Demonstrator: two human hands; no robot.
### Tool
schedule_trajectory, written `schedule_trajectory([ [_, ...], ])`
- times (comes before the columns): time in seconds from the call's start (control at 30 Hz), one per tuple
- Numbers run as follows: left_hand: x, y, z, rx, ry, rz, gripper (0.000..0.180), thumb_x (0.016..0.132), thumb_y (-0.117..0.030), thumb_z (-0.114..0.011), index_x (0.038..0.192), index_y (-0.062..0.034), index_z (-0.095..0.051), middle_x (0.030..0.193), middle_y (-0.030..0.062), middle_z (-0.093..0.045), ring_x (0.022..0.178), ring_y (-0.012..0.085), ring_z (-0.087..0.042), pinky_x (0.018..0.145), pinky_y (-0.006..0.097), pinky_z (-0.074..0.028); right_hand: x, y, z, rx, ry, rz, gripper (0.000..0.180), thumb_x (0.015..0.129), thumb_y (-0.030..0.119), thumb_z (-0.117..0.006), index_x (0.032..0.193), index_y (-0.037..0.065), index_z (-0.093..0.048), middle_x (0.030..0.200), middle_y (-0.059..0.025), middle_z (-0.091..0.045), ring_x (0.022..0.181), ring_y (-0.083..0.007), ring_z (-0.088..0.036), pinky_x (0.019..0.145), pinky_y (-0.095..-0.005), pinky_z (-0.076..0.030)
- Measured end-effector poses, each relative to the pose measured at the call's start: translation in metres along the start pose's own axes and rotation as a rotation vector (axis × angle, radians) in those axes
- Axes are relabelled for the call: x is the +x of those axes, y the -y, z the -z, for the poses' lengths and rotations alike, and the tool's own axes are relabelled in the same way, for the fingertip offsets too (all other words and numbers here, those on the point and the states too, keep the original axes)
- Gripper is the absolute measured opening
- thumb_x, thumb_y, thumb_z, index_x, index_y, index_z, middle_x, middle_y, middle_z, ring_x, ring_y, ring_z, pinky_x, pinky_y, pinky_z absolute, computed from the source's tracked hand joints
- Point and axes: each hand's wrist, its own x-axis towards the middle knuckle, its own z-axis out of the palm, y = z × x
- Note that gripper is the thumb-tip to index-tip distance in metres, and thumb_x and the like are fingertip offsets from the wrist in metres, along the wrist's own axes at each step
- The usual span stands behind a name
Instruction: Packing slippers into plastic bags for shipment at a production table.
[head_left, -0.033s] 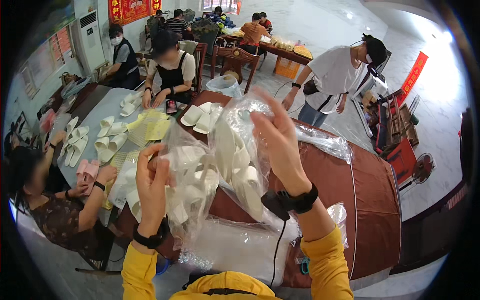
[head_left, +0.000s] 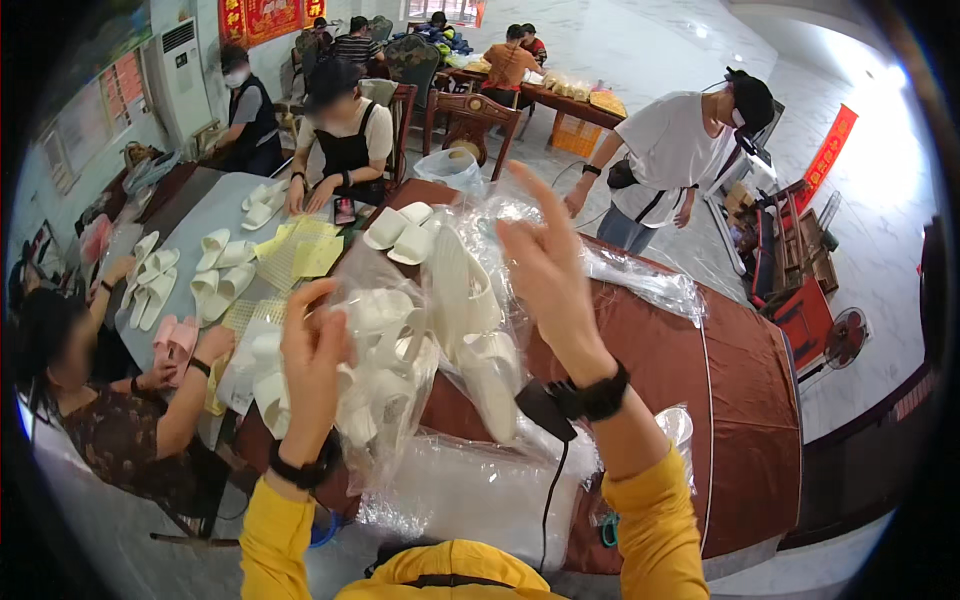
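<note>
Clear plastic bags with white slippers lie on the brown-covered table between my hands. My left hand [head_left: 312,360] is raised beside a clear bag of white slippers [head_left: 385,370], its thumb and index finger apart. On the other side, my right hand [head_left: 555,280] is lifted with its index finger stretched out and its thumb apart. Nearest to it is a pair of white slippers [head_left: 490,380] lying lengthwise, with crumpled clear film around the upper end. Any contact between my fingertips and the thin film is hard to make out.
A stack of flat clear bags [head_left: 470,500] lies at the near edge. More white slippers [head_left: 400,230] sit at the far edge, others on the grey table [head_left: 190,300] at left. A co-worker there handles pink slippers [head_left: 176,345]. A standing person [head_left: 670,150] is at right.
The clear film near my right hand has sunk lower and away from the fingers. Both hands have shifted slightly; the slippers between them stay nearly in place.
</note>
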Motion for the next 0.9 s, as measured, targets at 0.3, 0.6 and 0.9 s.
schedule_trajectory([
  [0.3, 0.025, -0.034, -0.003, 0.164, 0.116, -0.166, 0.031, 0.102, -0.005, -0.044, 0.127, -0.0079, -0.062, 0.067, -0.0045, -0.047, 0.059, 0.0036, -0.045, 0.054, 0.02, -0.038, -0.001, -0.013, -0.016, 0.221, 0.186, -0.142, 0.058, 0.098, 0.011, -0.053, 0.153, 0.011, -0.034, 0.075, 0.0065, -0.045, 0.061, -0.0019, -0.041, 0.052, -0.0195, -0.032],
  [0.6, 0.015, -0.033, 0.002, 0.353, 0.456, -0.086, 0.024, 0.089, -0.021, -0.066, 0.099, 0.001, -0.066, 0.088, 0.0108, -0.059, 0.079, 0.0245, -0.061, 0.072, 0.032, -0.049, -0.004, -0.021, -0.031, 0.079, 0.337, -0.12, 0.064, 0.094, 0.014, -0.06, 0.152, 0.008, -0.032, 0.07, 0.0007, -0.055, 0.056, -0.007, -0.052, 0.051, -0.0234, -0.043],
  [0.9, 0.036, -0.021, 0.011, 0.612, 0.222, -0.229, 0.014, 0.089, -0.013, -0.064, 0.092, 0.0004, -0.062, 0.08, 0.0097, -0.061, 0.066, 0.0177, -0.055, 0.062, 0.03, -0.044, -0.013, -0.049, -0.053, 0.35, 0.275, 0.118, 0.07, 0.099, 0.015, -0.059, 0.157, 0.01, -0.02, 0.111, -0.0119, -0.062, 0.101, -0.016, -0.061, 0.085, -0.0305, -0.05],
])
